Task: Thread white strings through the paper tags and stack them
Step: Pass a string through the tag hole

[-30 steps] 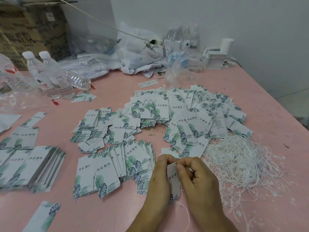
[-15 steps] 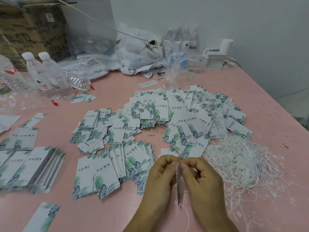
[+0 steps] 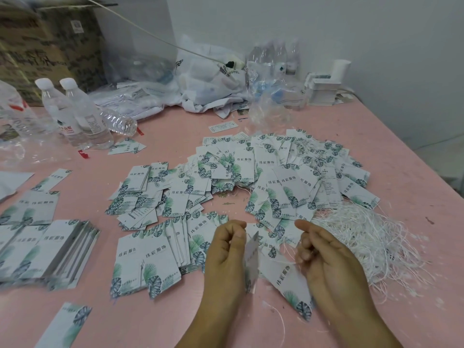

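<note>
While L hand (image 3: 227,249) fingers pinch tag (image 3: 251,259) edge-on, R hand (image 3: 326,257) fingers pinch string (image 3: 281,261).

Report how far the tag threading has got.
Done: strings show among the fanned leaf-print paper tags. In hand: the left hand pinches one tag while the right hand pulls a thin white string. Left: the loose white string heap and neat tag stacks.

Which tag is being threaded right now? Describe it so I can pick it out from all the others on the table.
Start at the pink table and go to its near edge, where the two hands meet. The tag being threaded hangs between the left hand and the right hand. Unlike the tags lying flat around it, it is lifted, seen nearly edge-on, with a white string running towards the right fingers.
</note>
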Available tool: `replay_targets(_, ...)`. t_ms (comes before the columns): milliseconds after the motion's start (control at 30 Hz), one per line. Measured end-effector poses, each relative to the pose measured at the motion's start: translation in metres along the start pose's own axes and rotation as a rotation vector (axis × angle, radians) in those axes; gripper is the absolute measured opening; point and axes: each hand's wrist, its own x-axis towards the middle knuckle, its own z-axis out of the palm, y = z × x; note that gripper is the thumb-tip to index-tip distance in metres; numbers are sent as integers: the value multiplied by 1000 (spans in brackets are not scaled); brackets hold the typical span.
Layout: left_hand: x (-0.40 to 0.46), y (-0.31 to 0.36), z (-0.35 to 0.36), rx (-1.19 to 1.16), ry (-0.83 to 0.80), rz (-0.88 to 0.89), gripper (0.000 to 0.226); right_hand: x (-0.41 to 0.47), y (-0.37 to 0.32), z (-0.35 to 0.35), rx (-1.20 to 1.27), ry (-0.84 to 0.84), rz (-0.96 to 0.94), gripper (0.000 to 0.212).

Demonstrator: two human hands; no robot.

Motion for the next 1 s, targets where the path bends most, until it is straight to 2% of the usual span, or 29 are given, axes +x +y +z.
replay_targets(133, 5, 8, -4, -113, 32, -14, 18, -2, 6, -7, -180, 35, -82, 34)
replay_targets(300, 13, 15, -8, -285, 73, -56, 35, -2, 6, -9, -451, 51, -125, 28)
replay_targets(367, 14, 16, -9, -290, 89, -61, 41, -2, 8, -11, -718, 57, -120, 20)
replay_targets(533, 13, 16, -8, -300, 109, -87, 39, -12, 4, -12, -1268, -184, -50, 14)
replay_targets(633, 14, 15, -9, -294, 130, -110, 27, -15, -1, -10, -1549, -272, -92, 10)
replay_targets(700, 15, 15, -10, -297, 144, -125, 25, -16, -4, -7, -1633, -308, -114, 5)
replay_targets(867, 14, 17, -8, -296, 156, -142, 28, -18, -5, -3, -1737, -367, -157, 10)
replay_targets(1000, 14, 18, -8, -306, 164, -141, 29, -20, -4, -3, -1708, -355, -161, 4)
